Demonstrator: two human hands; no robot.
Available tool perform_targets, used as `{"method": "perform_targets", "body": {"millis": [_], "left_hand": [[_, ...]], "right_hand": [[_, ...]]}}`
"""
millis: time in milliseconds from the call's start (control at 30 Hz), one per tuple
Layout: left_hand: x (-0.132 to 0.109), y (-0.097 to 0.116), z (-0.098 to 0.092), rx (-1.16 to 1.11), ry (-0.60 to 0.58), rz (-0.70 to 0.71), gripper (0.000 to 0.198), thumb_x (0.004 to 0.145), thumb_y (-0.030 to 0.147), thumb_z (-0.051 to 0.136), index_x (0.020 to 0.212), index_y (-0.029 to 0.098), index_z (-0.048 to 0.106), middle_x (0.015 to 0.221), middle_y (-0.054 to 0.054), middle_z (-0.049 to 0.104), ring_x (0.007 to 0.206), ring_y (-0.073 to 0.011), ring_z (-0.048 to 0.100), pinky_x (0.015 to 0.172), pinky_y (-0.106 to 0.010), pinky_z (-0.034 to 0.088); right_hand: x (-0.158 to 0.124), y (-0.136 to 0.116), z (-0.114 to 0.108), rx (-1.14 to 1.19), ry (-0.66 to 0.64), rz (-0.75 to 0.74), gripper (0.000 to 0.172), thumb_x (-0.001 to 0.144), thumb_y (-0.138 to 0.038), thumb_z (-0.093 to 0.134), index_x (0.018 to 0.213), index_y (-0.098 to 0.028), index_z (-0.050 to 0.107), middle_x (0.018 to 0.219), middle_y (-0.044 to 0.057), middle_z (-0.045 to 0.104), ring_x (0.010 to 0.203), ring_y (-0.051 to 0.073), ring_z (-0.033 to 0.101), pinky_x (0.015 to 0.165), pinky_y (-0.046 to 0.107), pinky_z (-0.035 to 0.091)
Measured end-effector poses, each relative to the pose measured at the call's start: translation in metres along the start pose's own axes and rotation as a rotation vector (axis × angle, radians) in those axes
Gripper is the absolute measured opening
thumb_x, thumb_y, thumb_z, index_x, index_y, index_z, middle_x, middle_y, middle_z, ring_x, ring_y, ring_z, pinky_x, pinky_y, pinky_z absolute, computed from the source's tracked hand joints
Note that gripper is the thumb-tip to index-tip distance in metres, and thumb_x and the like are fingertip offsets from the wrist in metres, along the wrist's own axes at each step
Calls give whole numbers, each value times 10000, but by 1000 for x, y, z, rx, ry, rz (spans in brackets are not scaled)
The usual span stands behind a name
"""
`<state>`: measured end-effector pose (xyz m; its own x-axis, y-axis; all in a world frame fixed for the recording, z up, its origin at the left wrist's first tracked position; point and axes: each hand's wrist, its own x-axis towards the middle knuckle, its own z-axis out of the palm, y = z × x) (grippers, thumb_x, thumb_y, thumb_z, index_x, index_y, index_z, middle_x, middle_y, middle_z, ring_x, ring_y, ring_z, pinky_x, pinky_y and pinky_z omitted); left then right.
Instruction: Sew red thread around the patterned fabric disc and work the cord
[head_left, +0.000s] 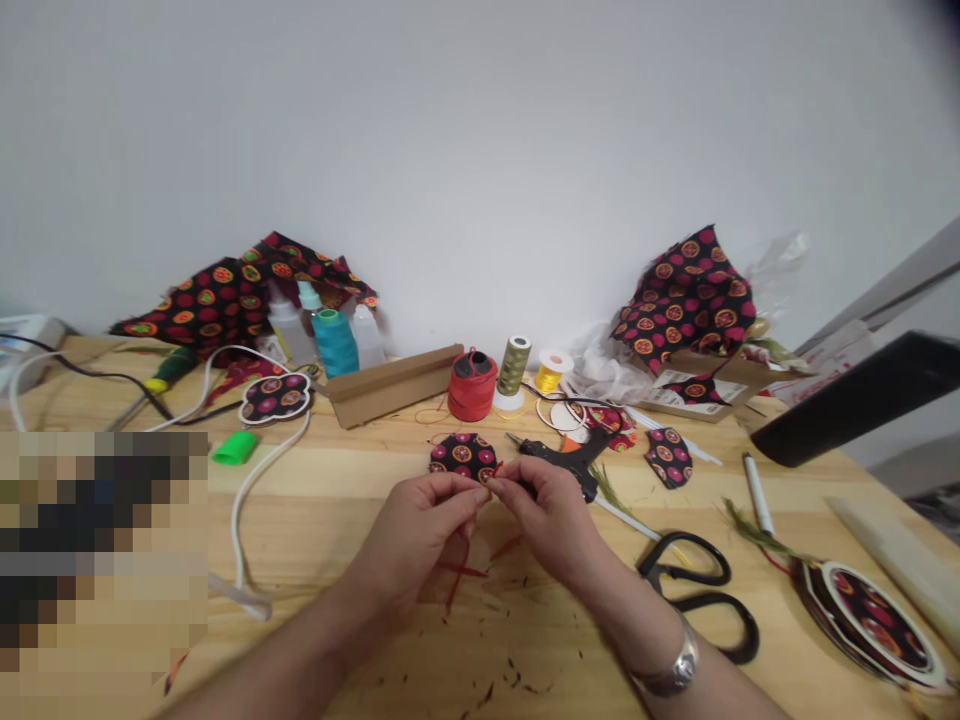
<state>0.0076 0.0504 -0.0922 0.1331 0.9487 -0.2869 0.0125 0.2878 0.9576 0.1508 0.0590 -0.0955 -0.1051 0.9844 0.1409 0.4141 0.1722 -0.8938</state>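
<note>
My left hand and my right hand meet at the lower edge of a round black fabric disc printed with pink and gold circles. Their fingertips pinch thin red cord at that edge, and the pinch itself is partly hidden by my fingers. Loose red strands hang below my left hand. A black hot glue gun lies just beyond my right fingers, without touching them.
Black-handled scissors lie right of my right wrist. Spools of red, olive and yellow thread stand behind the disc, near a cardboard strip. Printed fabric heaps sit at the back. White cord curves left; a blurred patch covers the lower left.
</note>
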Motion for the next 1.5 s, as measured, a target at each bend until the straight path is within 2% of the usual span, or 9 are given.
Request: {"method": "perform_targets", "body": {"millis": [467, 667, 767, 900, 1067, 1167, 1267, 1400, 1500], "left_hand": [[0, 0, -1, -48, -33, 5, 163, 704, 314, 617, 696, 157, 659, 617, 8, 609, 507, -81, 452, 470, -181, 334], [0, 3, -4, -270, -123, -113, 150, 721, 281, 615, 729, 131, 607, 664, -20, 627, 386, -10, 191, 375, -157, 101], [2, 3, -7, -414, -206, -199, 99, 714, 214, 617, 739, 133, 565, 734, -53, 644, 396, 1, 171, 382, -148, 76], [3, 1, -7, -451, -248, -190, 84, 706, 190, 624, 707, 133, 563, 617, 4, 572, 398, -1, 202, 378, -142, 83], [-2, 2, -3, -141, -145, -10, 126, 699, 280, 633, 691, 154, 637, 463, 69, 408, 396, -41, 308, 384, -163, 225], [-4, 5, 0, 160, -28, 175, 118, 688, 273, 628, 670, 174, 689, 573, 8, 548, 527, -115, 476, 498, -227, 371], [-3, 2, 0, 292, 13, 339, 120, 701, 252, 609, 675, 211, 719, 665, -17, 598, 669, -164, 540, 644, -266, 410], [-2, -3, 0, 351, -3, 366, 166, 745, 282, 568, 731, 235, 726, 697, -24, 610, 689, -175, 548, 622, -264, 407], [-2, -3, 1, 366, -15, 346, 181, 755, 288, 556, 730, 236, 727, 702, -30, 644, 710, -188, 561, 633, -270, 406]], "right_hand": [[1, -1, -2, -72, 14, -12, 145, 792, -203, 518, 676, -164, 597, 661, 10, 608, 640, 134, 529, 602, 222, 384], [-1, 0, -2, -88, 46, -48, 135, 787, -183, 524, 677, -173, 602, 644, 7, 599, 616, 133, 521, 580, 223, 378], [-2, -1, -2, -116, 62, -95, 139, 788, -171, 523, 675, -176, 603, 647, 8, 596, 612, 130, 515, 575, 221, 373], [-1, -1, -4, -146, 82, -137, 132, 781, -192, 546, 669, -174, 613, 647, 11, 601, 609, 129, 513, 584, 223, 368], [1, 0, -5, -24, 72, -29, 140, 770, -221, 547, 660, -171, 619, 632, 5, 619, 600, 132, 528, 574, 222, 378], [2, -1, -5, 86, 67, 62, 140, 746, -234, 562, 642, -163, 622, 614, 2, 613, 583, 126, 517, 562, 220, 377], [3, -4, -5, 218, 33, 161, 178, 742, -259, 557, 610, -152, 610, 517, -22, 523, 480, 92, 420, 471, 206, 319], [2, -7, -4, 484, -33, 277, 206, 721, -310, 585, 606, -139, 571, 434, -68, 379, 404, 56, 271, 395, 194, 188], [0, -7, -3, 685, -76, 322, 225, 697, -329, 620, 616, -136, 539, 436, -74, 379, 391, 41, 241, 395, 193, 142]]}}
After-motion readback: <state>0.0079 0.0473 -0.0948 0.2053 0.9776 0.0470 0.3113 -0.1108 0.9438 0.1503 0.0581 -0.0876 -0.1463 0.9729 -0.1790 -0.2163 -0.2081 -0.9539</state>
